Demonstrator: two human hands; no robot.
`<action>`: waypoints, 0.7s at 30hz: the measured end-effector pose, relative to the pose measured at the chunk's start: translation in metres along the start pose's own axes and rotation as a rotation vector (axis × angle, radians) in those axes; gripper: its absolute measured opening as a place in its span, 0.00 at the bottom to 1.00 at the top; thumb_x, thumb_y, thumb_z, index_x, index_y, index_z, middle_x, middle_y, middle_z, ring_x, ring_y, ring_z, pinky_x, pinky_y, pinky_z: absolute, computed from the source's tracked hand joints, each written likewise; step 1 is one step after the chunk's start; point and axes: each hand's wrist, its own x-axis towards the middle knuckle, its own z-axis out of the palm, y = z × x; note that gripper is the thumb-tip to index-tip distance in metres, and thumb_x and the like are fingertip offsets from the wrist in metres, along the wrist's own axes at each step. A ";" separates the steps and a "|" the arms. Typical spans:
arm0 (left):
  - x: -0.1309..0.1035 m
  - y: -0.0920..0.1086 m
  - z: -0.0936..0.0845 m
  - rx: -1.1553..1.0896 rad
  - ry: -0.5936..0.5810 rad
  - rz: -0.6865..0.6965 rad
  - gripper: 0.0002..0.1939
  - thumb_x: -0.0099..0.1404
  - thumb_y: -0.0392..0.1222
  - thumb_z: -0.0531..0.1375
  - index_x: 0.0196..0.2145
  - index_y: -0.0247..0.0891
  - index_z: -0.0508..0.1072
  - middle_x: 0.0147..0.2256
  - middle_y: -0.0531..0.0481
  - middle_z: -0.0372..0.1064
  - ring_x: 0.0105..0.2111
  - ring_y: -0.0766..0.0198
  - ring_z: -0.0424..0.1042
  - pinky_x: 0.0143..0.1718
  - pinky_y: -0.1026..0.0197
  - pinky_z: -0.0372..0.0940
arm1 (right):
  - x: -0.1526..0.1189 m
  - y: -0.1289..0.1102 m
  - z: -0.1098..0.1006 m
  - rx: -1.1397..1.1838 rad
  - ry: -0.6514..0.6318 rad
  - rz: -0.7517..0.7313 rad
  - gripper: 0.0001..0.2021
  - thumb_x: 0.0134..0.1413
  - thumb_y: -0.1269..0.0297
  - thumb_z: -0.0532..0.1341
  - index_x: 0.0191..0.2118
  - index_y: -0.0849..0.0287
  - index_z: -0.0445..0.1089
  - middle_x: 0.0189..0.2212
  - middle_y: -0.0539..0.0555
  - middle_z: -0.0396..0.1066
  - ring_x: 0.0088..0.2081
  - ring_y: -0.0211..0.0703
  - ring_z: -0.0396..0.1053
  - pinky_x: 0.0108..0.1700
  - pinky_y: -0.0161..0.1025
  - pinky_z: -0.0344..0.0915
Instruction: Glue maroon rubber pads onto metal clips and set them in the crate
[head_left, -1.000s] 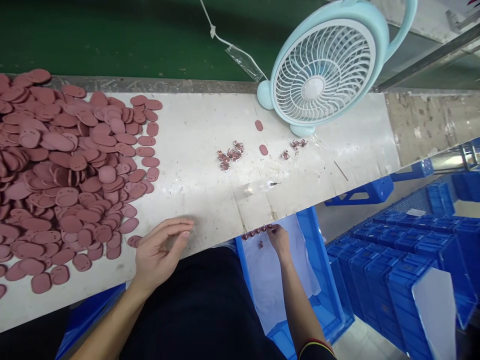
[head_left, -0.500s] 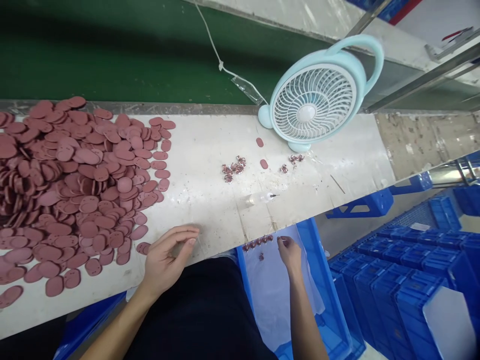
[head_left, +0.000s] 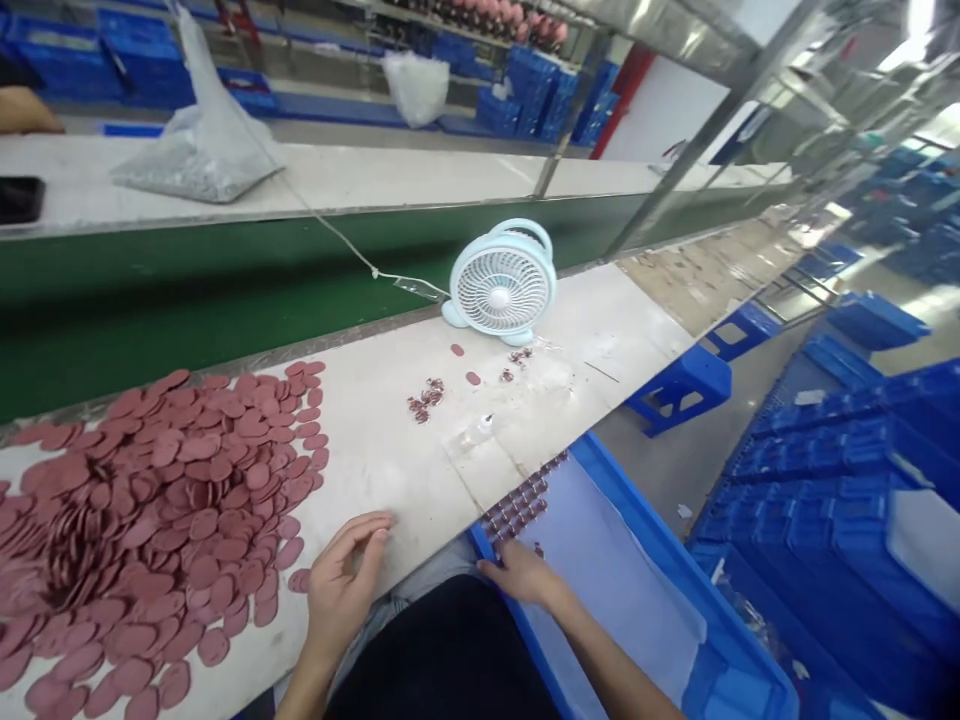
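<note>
My left hand (head_left: 341, 575) rests on the table's near edge, fingers loosely curved, with a gap to the thumb and nothing visible in it. To its left spreads a big heap of flat dusty-red oval pieces (head_left: 202, 470). My right hand (head_left: 525, 572) reaches into a blue crate (head_left: 600, 445) lined with a white sheet (head_left: 600, 560). Its thumb and fingers close at the near end of rows of small dark-red shiny parts (head_left: 521, 508); whatever they grip is too small to make out. One loose part (head_left: 538, 549) lies beside the rows.
A small pale-blue fan (head_left: 501, 285) stands at the table's back. In front of it lie two oval pieces (head_left: 472, 378), clusters of small parts (head_left: 426, 400) and a clear dropper bottle (head_left: 476, 432). Stacked blue crates (head_left: 817, 520) fill the right. A plastic bag (head_left: 202, 150) sits across the divider.
My view has tilted up, bringing in the far bench and more part rows in the crate. My right hand has moved leftward to the rows' near end. My left hand stays at the table edge.
</note>
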 end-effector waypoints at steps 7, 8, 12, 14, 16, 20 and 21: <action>0.002 -0.001 -0.002 0.000 -0.052 0.052 0.09 0.69 0.45 0.61 0.41 0.42 0.79 0.45 0.43 0.78 0.48 0.51 0.77 0.49 0.48 0.75 | 0.002 -0.025 0.007 -0.024 -0.023 -0.068 0.15 0.67 0.55 0.62 0.52 0.60 0.72 0.50 0.57 0.74 0.48 0.48 0.74 0.51 0.52 0.73; 0.002 -0.001 -0.002 0.000 -0.057 0.057 0.09 0.69 0.46 0.61 0.41 0.42 0.79 0.45 0.43 0.78 0.48 0.51 0.77 0.49 0.48 0.75 | 0.003 -0.029 0.006 -0.028 -0.021 -0.073 0.16 0.67 0.55 0.62 0.53 0.60 0.71 0.51 0.57 0.73 0.49 0.49 0.74 0.52 0.52 0.73; 0.002 -0.003 -0.002 0.000 -0.063 0.073 0.10 0.69 0.48 0.62 0.41 0.41 0.79 0.44 0.42 0.79 0.47 0.52 0.78 0.50 0.48 0.75 | 0.004 -0.046 0.005 -0.047 -0.025 -0.092 0.16 0.67 0.55 0.62 0.53 0.60 0.71 0.51 0.58 0.73 0.49 0.49 0.74 0.52 0.52 0.73; 0.002 -0.003 -0.002 0.001 -0.061 0.079 0.11 0.69 0.49 0.61 0.41 0.40 0.79 0.44 0.42 0.79 0.46 0.52 0.78 0.50 0.49 0.75 | 0.002 -0.053 0.006 -0.054 -0.029 -0.095 0.16 0.67 0.55 0.62 0.53 0.60 0.72 0.51 0.58 0.74 0.49 0.48 0.74 0.52 0.52 0.73; 0.002 -0.003 -0.003 0.002 -0.060 0.086 0.12 0.69 0.49 0.61 0.42 0.40 0.79 0.44 0.42 0.79 0.47 0.52 0.78 0.50 0.49 0.76 | 0.002 -0.057 0.007 -0.053 -0.031 -0.092 0.16 0.67 0.55 0.62 0.52 0.60 0.72 0.51 0.58 0.74 0.49 0.48 0.74 0.52 0.52 0.73; 0.004 -0.003 0.000 0.000 -0.074 0.101 0.11 0.69 0.48 0.62 0.41 0.41 0.79 0.44 0.43 0.79 0.46 0.52 0.78 0.51 0.49 0.75 | 0.003 -0.058 0.005 -0.024 -0.017 -0.060 0.15 0.67 0.55 0.62 0.52 0.60 0.72 0.50 0.57 0.74 0.48 0.48 0.75 0.51 0.52 0.73; 0.005 -0.003 0.001 -0.001 -0.078 0.106 0.11 0.69 0.48 0.62 0.41 0.40 0.79 0.44 0.43 0.79 0.46 0.52 0.78 0.51 0.49 0.75 | 0.003 -0.059 0.004 -0.015 -0.007 -0.048 0.15 0.67 0.56 0.62 0.51 0.60 0.72 0.49 0.57 0.74 0.47 0.47 0.75 0.50 0.51 0.74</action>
